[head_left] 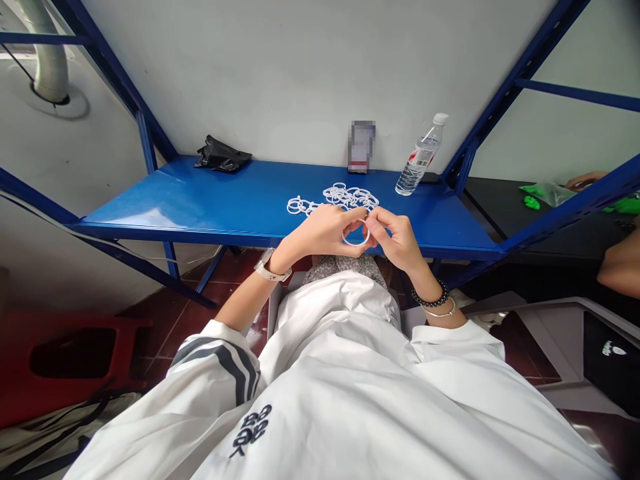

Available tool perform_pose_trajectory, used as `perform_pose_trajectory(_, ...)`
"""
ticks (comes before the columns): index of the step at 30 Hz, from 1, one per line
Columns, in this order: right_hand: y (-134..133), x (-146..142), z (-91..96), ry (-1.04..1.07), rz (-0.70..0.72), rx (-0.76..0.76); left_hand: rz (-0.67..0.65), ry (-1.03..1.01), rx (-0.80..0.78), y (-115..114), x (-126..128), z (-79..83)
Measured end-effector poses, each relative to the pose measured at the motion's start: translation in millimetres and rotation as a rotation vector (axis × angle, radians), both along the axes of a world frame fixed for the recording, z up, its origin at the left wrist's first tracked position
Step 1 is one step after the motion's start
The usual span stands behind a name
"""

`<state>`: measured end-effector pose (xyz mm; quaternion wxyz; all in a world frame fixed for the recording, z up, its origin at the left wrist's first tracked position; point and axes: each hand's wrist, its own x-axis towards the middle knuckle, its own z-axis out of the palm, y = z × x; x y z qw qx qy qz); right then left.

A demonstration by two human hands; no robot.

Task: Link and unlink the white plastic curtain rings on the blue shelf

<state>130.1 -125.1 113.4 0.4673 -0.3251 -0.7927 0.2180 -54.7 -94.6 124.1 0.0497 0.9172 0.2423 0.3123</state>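
Note:
A thin white ring (356,244) is held in front of me, just above the near edge of the blue table (240,200). My left hand (327,230) curls around its left side, thumb and fingers closed on it. From the right, my right hand (397,237) pinches at the ring's upper right; its fingertips are partly hidden, so any small part there does not show. Right behind my hands lies a loose pile of white rings (350,195), with several more rings (299,205) to its left.
At the back stand a blurred phone-like object (361,147) and a water bottle (420,157), a dark flat item (430,178) beside it. A crumpled black bag (221,155) lies back left. Blue frame posts flank the table. Another person's arm (620,263) and green pieces (533,203) appear at right.

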Motion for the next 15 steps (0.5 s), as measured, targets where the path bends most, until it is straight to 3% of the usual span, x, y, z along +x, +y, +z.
perform_pose_trajectory(4,5,3,0.1,0.041,0.047,-0.090,-0.009,0.010,-0.036,3,-1,-2.0)
perform_pose_trajectory(10,11,12,5.5,0.205,0.215,-0.352,-0.055,-0.054,-0.191,-3,-2,3.2)
perform_pose_trajectory(15,44,15,-13.0,0.225,0.188,-0.431,0.015,-0.034,-0.292,21,-1,-10.1)
